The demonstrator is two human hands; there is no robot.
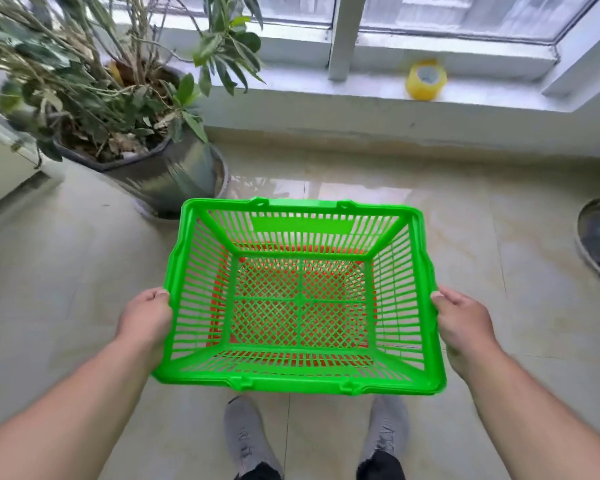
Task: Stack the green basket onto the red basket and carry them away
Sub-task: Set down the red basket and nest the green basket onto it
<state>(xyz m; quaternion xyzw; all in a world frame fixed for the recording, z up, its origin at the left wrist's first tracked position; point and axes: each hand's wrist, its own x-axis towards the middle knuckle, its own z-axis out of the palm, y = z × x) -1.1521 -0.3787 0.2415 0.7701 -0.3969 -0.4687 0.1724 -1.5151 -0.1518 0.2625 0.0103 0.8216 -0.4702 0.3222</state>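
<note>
Gripping the green basket (300,296) by its side rims, the left hand (146,315) and right hand (463,322) hold it with curled fingers. The red basket (300,292) shows through its mesh, above the floor (465,216).

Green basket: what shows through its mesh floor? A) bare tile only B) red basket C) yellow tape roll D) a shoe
B: the red basket shows through the floor and left wall of the green basket, which the left hand and right hand grip by its side rims.
</note>
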